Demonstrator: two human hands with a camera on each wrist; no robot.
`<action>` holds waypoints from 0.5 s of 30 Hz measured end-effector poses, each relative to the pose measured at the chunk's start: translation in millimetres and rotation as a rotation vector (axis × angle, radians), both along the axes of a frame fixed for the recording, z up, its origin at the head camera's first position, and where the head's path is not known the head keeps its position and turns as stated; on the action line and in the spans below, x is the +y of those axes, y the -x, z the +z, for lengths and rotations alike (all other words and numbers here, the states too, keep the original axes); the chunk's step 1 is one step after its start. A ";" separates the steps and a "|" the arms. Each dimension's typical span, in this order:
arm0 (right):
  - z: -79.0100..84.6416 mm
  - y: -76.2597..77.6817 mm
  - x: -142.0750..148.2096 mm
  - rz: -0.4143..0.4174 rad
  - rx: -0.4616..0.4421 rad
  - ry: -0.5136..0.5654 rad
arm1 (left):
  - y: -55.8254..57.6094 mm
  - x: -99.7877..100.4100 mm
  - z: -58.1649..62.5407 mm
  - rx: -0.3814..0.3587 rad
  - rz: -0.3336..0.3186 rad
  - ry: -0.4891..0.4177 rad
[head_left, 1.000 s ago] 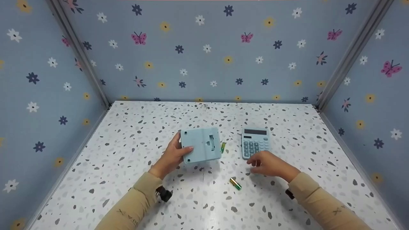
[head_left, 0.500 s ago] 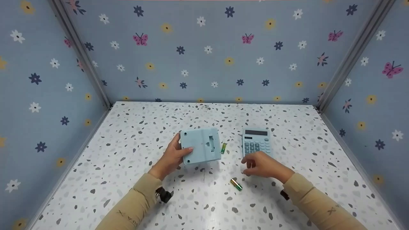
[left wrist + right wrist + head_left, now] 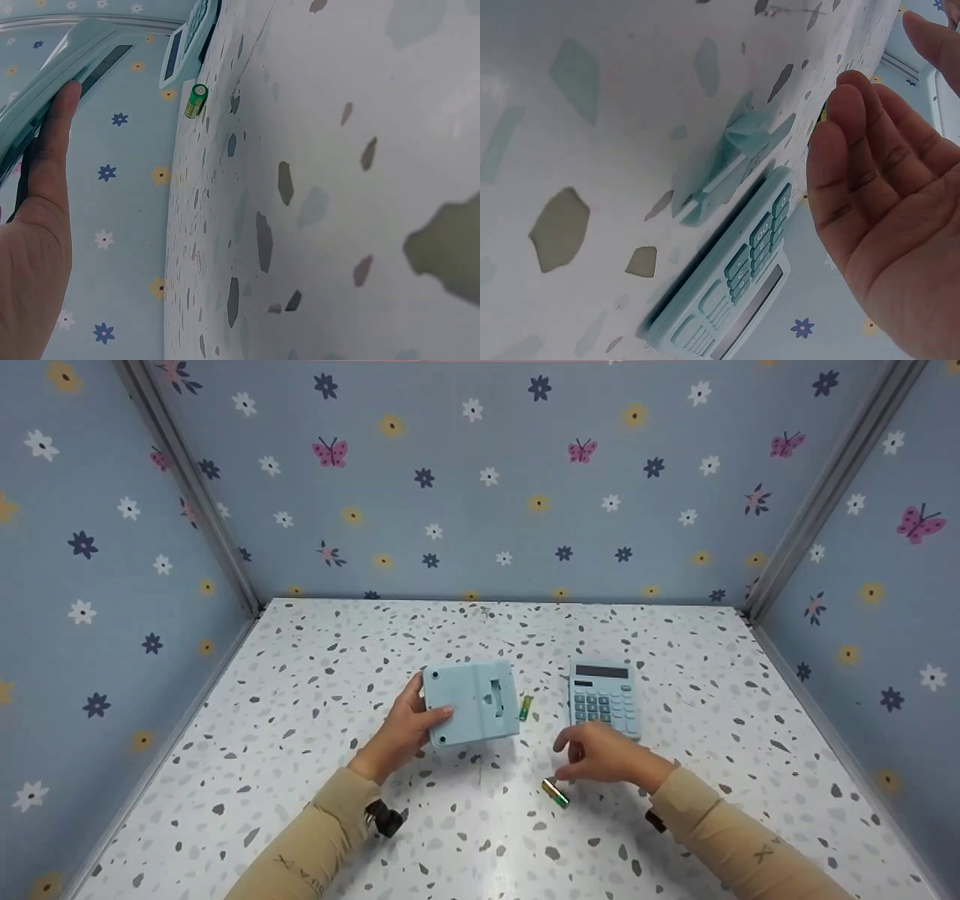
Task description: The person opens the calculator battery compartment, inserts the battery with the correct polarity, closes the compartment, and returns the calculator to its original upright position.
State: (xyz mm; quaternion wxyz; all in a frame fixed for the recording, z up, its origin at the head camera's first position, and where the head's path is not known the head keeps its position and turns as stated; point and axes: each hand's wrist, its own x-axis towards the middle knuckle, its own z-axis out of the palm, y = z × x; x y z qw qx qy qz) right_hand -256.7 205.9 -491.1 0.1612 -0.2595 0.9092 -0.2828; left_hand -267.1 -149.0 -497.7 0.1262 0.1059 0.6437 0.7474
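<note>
My left hand [image 3: 401,727] grips a light blue calculator [image 3: 465,701] by its left side, thumb across the back. Its underside faces up, with the battery slot [image 3: 496,697] uncovered. Just right of it a green and gold battery [image 3: 526,707] lies on the table. My right hand [image 3: 607,754], its fingers bent and nothing between them, hovers just above and right of a second battery [image 3: 556,793]. In the right wrist view, a small light blue plastic cover [image 3: 739,161] lies on the table beside the second calculator; the right hand hides it in the head view.
The second light blue calculator [image 3: 602,690] lies keys up behind my right hand. The speckled white table [image 3: 360,645] is bounded by a flowered blue back wall [image 3: 480,495] and side walls with grey metal corner posts.
My right hand has moved left and slightly toward me, off the second calculator and close to the nearer battery. The left hand and its calculator have stayed in place.
</note>
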 end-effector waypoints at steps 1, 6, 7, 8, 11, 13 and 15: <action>-0.4 -0.6 -1.3 -0.002 -0.003 -0.002 | 0.1 0.0 -0.1 0.000 -0.001 -0.002; -4.2 -2.1 -7.3 -0.011 -0.011 -0.033 | 0.3 0.0 -0.2 0.004 -0.003 -0.002; -5.1 -2.2 -8.0 -0.007 -0.009 -0.039 | 0.1 0.1 0.1 0.003 -0.002 -0.001; -6.1 -2.1 -8.8 -0.002 -0.011 -0.044 | 0.1 0.1 0.2 0.001 -0.001 -0.001; -8.4 -2.1 -10.5 0.010 -0.017 -0.060 | -0.3 0.0 0.7 -0.003 0.003 0.002; -8.8 -2.5 -11.9 0.016 -0.022 -0.072 | -0.3 0.1 0.6 -0.005 0.001 -0.004; -9.1 -3.3 -13.5 0.015 -0.029 -0.089 | -0.1 0.0 0.2 -0.003 -0.001 -0.010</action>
